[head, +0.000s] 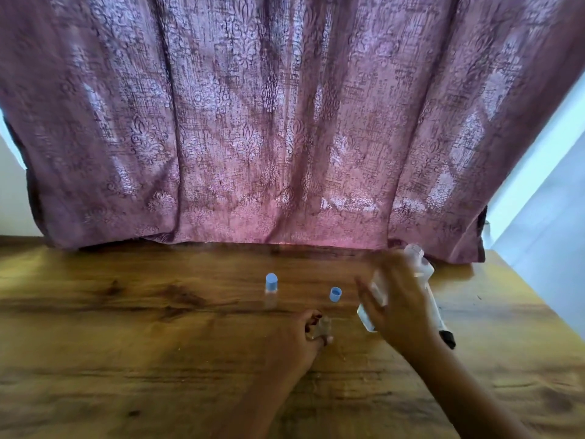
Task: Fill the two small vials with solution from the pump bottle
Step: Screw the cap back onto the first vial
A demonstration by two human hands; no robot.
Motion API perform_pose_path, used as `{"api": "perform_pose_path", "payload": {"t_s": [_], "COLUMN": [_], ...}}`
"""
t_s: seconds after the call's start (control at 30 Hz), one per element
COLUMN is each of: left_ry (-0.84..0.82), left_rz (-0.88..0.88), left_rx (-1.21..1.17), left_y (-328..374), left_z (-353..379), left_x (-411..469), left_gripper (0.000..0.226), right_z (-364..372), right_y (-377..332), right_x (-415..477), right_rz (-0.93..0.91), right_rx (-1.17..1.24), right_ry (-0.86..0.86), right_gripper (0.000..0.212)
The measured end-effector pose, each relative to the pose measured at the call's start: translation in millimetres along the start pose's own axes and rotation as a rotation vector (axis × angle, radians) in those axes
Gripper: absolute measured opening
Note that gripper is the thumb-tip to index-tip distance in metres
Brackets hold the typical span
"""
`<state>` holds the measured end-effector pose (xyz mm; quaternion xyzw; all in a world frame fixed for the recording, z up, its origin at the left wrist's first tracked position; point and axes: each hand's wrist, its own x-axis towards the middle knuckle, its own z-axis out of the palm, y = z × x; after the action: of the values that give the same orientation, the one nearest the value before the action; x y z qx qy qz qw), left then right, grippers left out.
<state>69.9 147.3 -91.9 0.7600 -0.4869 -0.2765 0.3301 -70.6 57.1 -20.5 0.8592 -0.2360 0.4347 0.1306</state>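
My left hand (pixel 305 339) is closed around a small clear vial (pixel 322 326) that stands uncapped on the wooden table (pixel 126 343). Its loose blue cap (pixel 335 294) lies on the table just beyond. A second clear vial (pixel 271 289), with its blue cap on, stands upright to the left. My right hand (pixel 400 299) holds a clear bottle (pixel 414 264) tilted in the air, open neck up and to the right, base down toward the left. The right hand is blurred by motion.
A purple patterned curtain (pixel 285 122) hangs along the table's back edge. A white and black pump part (pixel 443 327) lies on the table behind my right wrist. The table's right edge (pixel 544 312) runs close to it.
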Motion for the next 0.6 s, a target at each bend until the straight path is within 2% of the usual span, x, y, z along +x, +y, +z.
{"api": "perform_pose_path", "payload": {"t_s": [0.03,0.1,0.17,0.2,0.27,0.37,0.5,0.6], "left_ry": [-0.003,-0.007,0.011,0.017,0.005,-0.002,0.036,0.073], "left_rz": [-0.002,-0.021,-0.029,-0.020,0.004,-0.005,-0.028,-0.013], "left_rx": [0.020,0.048,0.023,0.006,0.009,0.020,-0.009,-0.059], "left_y": [0,2,3,3,2,-2,-7,-7], "left_z": [0,-1,-1,-1,-2,-4,-7,-8], "left_x": [1,2,2,2,0,0,2,6], "left_gripper": [0.052,0.047,0.039,0.038,0.041,0.045,0.046,0.039], "right_z": [10,36,65,75,87,95,106,104], "right_y": [-8,-19,-16,-11,0,7,6,0], "right_x": [-4,-9,-22,-25,-35,-42,-42,-36], "right_rz": [-0.071,0.050,0.203,0.233,0.231,0.251,0.266,0.493], "right_rx": [0.054,0.180,0.104,0.021,-0.037,-0.022,0.066,0.336], "right_ry": [-0.129,-0.461,-0.787,-0.906,-1.021,-1.074,-0.961,-0.819], "right_gripper": [0.024,0.028,0.045,0.055,0.070,0.063,0.030,0.014]}}
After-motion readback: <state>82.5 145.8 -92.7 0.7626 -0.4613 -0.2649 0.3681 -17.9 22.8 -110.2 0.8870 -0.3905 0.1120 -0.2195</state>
